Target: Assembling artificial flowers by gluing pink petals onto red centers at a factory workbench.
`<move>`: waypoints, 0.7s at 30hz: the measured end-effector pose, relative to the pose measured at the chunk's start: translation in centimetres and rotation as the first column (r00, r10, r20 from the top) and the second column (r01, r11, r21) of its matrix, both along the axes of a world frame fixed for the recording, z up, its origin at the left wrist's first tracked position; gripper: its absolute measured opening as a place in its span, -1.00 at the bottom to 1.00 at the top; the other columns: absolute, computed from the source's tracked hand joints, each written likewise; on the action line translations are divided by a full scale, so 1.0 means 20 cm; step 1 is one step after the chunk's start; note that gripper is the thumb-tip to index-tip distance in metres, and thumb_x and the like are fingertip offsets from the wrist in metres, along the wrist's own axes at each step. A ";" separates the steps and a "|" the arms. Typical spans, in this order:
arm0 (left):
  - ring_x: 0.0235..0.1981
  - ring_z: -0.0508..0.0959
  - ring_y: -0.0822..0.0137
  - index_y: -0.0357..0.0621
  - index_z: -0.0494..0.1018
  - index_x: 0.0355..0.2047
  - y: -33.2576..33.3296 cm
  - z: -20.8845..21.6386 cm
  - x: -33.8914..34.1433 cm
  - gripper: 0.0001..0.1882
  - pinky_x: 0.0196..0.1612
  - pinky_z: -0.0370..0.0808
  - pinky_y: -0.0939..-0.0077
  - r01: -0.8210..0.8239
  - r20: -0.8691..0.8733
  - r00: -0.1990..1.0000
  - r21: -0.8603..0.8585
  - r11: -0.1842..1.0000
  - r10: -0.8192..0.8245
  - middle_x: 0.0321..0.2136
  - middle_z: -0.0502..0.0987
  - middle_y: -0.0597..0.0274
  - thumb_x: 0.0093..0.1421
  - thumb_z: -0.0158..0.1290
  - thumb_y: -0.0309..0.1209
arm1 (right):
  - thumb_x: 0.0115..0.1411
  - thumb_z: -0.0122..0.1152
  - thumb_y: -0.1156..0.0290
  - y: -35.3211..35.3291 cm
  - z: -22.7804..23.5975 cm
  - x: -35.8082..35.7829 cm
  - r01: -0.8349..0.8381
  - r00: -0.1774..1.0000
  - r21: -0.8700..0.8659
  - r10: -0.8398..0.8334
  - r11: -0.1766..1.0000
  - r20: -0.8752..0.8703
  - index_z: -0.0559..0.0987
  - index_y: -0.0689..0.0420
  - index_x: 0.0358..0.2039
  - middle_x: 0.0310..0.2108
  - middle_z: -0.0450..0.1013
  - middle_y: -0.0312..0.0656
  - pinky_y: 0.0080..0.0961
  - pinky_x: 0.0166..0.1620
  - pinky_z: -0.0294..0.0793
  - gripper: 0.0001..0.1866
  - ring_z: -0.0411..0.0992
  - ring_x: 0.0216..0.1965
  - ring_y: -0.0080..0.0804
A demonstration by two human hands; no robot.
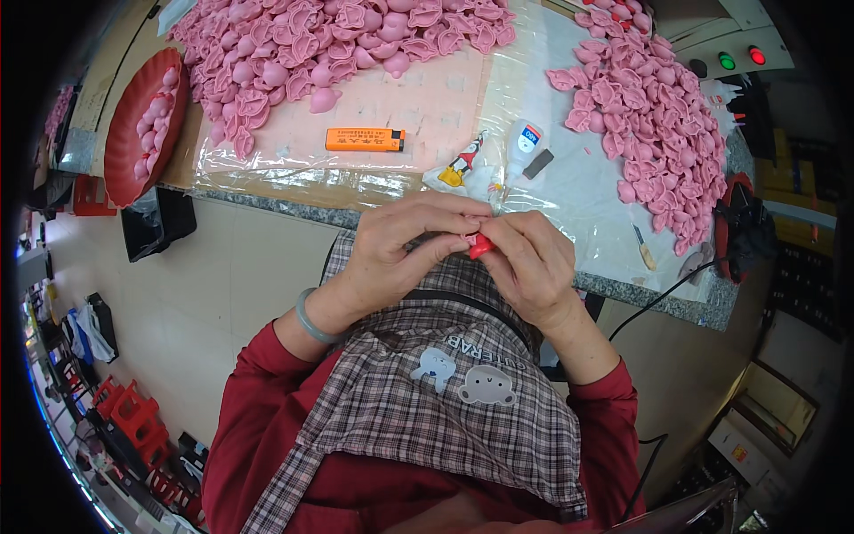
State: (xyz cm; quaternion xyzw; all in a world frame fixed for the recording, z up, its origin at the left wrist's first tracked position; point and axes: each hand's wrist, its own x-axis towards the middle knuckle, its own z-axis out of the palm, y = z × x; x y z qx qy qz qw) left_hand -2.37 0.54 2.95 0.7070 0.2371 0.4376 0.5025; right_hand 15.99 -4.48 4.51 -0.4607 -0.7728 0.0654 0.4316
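Observation:
Close to the table's front edge, my two hands meet fingertip to fingertip. Between them is a small, smooth red piece (480,246), with a bit of pink showing at its upper side; its exact kind cannot be made out. My left hand (411,233) pinches it from the left with thumb and fingers. From the right, my right hand (532,260) grips it, its fingers curled and partly covering it. Just beyond the hands lie a white cloth with a red and yellow print (463,165), a white glue bottle (525,147) and a small dark grey block (538,164).
Pink moulded pieces (294,53) form a large heap at the back left, and another pink heap (658,133) covers the right. An orange lighter (365,140) lies mid-table. A red bowl (120,151) holds pink pieces. A thin blade tool (644,249) rests near a black cable (658,298).

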 end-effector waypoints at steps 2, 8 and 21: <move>-0.11 0.58 0.17 -0.30 0.49 -0.27 -0.02 0.00 0.00 -0.85 -0.09 0.57 0.38 0.043 0.026 0.999 -0.098 0.994 -0.041 -0.15 0.55 -0.08 0.13 0.09 -0.64 | -0.14 0.40 0.60 0.01 0.00 -0.01 -0.014 0.997 0.043 0.011 0.999 0.078 0.54 0.27 -0.26 -0.45 0.46 -0.13 -0.49 -0.48 0.46 -0.64 0.46 -0.50 -0.29; -0.08 0.54 0.28 -0.39 0.49 -0.22 -0.06 -0.03 0.01 -0.83 -0.01 0.53 0.46 0.187 0.328 0.944 -0.490 0.852 -0.018 -0.13 0.52 -0.04 0.15 0.06 -0.70 | -0.06 0.37 0.52 0.00 0.01 -0.02 -0.032 0.995 0.036 0.028 0.999 0.100 0.53 0.31 -0.25 -0.50 0.44 -0.14 -0.49 -0.53 0.42 -0.68 0.43 -0.57 -0.31; 0.00 0.51 0.19 -0.35 0.36 0.04 -0.04 0.03 0.00 -0.62 0.09 0.45 0.37 0.248 0.346 0.938 -0.668 0.702 -0.001 -0.04 0.49 -0.10 0.23 0.05 -0.46 | -0.10 0.40 0.54 0.02 -0.01 -0.03 0.030 1.000 0.035 -0.030 0.999 -0.001 0.55 0.25 -0.19 -0.45 0.49 -0.16 -0.52 -0.54 0.41 -0.60 0.45 -0.55 -0.36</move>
